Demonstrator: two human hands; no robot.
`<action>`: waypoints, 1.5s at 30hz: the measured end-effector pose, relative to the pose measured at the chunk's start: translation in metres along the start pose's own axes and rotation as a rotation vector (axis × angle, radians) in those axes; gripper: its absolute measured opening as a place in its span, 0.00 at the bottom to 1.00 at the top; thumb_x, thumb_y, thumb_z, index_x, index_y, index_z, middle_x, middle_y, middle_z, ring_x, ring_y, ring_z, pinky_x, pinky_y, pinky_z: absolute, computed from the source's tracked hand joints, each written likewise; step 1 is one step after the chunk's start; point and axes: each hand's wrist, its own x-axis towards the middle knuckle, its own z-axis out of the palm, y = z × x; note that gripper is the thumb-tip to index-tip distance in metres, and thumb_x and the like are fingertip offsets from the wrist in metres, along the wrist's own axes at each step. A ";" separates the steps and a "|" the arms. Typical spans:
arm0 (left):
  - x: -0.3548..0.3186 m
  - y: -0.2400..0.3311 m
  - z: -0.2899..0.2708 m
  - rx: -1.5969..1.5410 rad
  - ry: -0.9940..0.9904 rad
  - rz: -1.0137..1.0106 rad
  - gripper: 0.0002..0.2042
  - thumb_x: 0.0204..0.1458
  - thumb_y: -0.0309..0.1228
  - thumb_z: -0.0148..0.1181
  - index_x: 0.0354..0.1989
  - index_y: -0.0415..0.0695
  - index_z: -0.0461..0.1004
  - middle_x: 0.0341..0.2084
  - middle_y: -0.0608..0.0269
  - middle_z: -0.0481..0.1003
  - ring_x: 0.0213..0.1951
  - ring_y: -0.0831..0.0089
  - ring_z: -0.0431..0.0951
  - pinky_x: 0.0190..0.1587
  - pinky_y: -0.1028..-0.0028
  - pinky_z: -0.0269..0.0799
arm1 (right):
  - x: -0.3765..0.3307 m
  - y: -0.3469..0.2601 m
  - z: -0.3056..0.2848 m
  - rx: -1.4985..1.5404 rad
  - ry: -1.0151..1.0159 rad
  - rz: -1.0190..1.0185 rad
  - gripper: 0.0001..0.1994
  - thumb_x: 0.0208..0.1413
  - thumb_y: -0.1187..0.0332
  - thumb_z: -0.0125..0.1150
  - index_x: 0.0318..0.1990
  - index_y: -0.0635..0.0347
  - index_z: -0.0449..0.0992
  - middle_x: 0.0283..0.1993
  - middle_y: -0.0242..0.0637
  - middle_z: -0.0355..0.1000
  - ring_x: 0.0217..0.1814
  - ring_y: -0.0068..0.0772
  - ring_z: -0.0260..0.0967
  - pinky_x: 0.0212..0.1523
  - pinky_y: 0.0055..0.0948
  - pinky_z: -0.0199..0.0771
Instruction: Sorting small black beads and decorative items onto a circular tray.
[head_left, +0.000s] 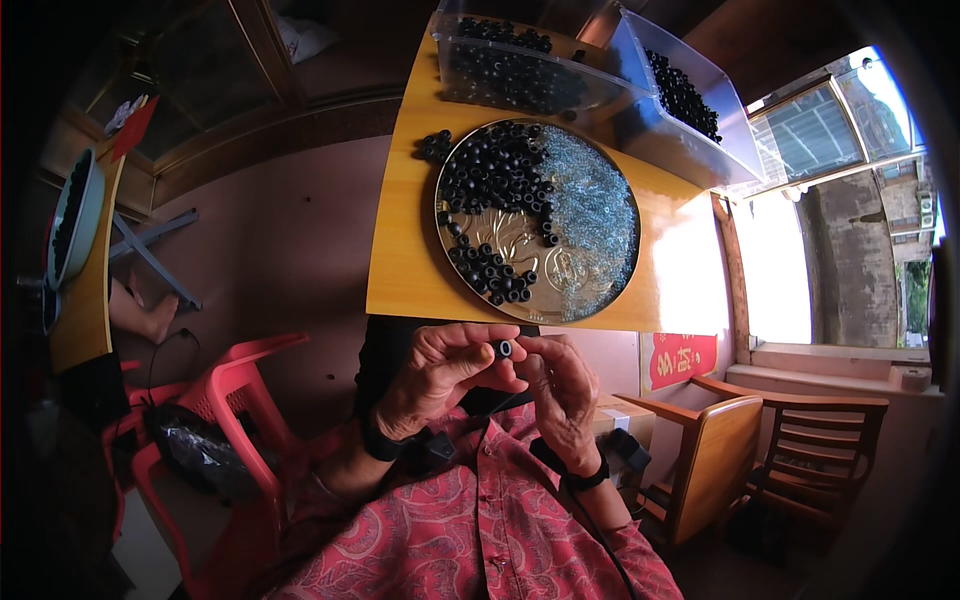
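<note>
Just in front of the table's near edge, my left hand point(437, 373) pinches a small black ring-shaped part point(505, 349), its round opening facing right. My right hand point(563, 392) is close beside it, thumb and fingers pressed together; whatever they hold is too small to make out. Beyond both hands, a round metallic tray point(497, 228) rests on the yellow table point(400, 255). Many black parts point(490, 172) of the same kind lie over its left side, and small clear bluish pieces point(592, 215) are heaped over its right.
A clear bin point(545, 100) and a whitish bin point(738, 150), both with black parts, stand at the table's back. Some loose black parts point(434, 146) lie left of the tray. Red plastic chairs point(245, 400) are at left, wooden chairs point(815, 440) at right. Another person's foot point(150, 318) shows far left.
</note>
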 end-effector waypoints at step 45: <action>0.006 -0.002 0.005 0.140 -0.016 0.104 0.15 0.59 0.28 0.57 0.53 0.35 0.72 0.39 0.61 0.75 0.34 0.85 0.69 0.42 0.83 0.70 | 0.013 -0.003 0.026 0.428 -0.183 0.215 0.29 0.56 0.67 0.65 0.61 0.67 0.60 0.61 0.45 0.66 0.59 0.30 0.64 0.58 0.29 0.67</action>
